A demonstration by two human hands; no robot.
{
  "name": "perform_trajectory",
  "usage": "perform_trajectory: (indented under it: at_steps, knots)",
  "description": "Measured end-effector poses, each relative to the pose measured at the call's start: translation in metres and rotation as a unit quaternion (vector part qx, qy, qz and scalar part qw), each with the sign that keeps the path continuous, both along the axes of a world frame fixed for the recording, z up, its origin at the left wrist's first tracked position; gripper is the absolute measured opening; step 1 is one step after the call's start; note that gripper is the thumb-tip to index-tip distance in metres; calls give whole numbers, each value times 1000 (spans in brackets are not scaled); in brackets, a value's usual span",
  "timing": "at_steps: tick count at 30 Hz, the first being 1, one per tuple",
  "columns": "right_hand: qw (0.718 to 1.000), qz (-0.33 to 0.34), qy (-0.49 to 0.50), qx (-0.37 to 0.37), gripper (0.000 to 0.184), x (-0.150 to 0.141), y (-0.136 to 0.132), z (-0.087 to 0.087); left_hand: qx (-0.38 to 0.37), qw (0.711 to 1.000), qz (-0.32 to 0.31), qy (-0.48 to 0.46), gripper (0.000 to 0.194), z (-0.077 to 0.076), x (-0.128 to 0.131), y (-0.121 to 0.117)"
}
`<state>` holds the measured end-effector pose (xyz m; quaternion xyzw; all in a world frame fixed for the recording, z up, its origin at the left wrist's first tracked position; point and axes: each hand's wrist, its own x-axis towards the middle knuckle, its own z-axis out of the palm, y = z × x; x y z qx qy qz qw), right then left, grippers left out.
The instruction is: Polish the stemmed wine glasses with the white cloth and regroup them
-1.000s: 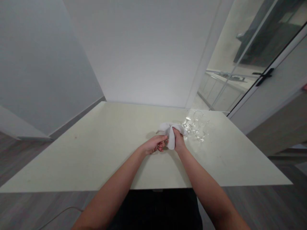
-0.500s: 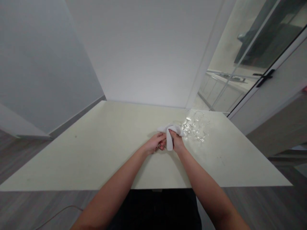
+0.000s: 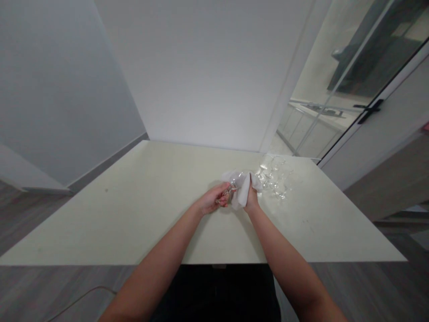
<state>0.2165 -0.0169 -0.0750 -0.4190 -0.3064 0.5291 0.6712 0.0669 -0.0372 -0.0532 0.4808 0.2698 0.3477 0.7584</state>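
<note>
Tilted low over the table, a clear wine glass (image 3: 238, 177) has its bowl toward my right hand and its stem in my left hand (image 3: 213, 198). The fingers of that hand are closed round the stem. A white cloth (image 3: 244, 193) is bunched in my right hand (image 3: 252, 199), whose fingers are partly covered by its folds. The cloth lies against the bowl and hides part of it; whether any of it is inside the bowl, I cannot tell.
Several clear glasses (image 3: 273, 179) stand close together on the pale table (image 3: 150, 210), just right of the cloth. A white wall (image 3: 208, 80) rises behind the table. To the right is a glazed door with a black handle (image 3: 370, 111).
My right hand has shifted slightly right with the cloth, and my left hand slightly left. The bowl of the wine glass now shows between them.
</note>
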Motion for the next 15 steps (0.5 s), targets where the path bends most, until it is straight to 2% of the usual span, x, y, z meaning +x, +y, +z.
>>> perform_trajectory:
  at_steps: [3, 7, 10, 15]
  knots:
    - [999, -49, 14, -5, 47, 2, 4, 1, 97, 989, 61, 93, 38, 1, 0, 1]
    - [993, -94, -66, -23, 49, 5, -1, 3, 235, 940, 120, 215, 41, 0, -2, 2]
    - [976, -119, -178, -23, 47, 7, -8, 5, 322, 883, 148, 308, 41, -1, -5, 3]
    - [944, -87, -290, 130, 35, 7, -8, 7, 429, 748, 183, 472, 41, 0, -8, 3]
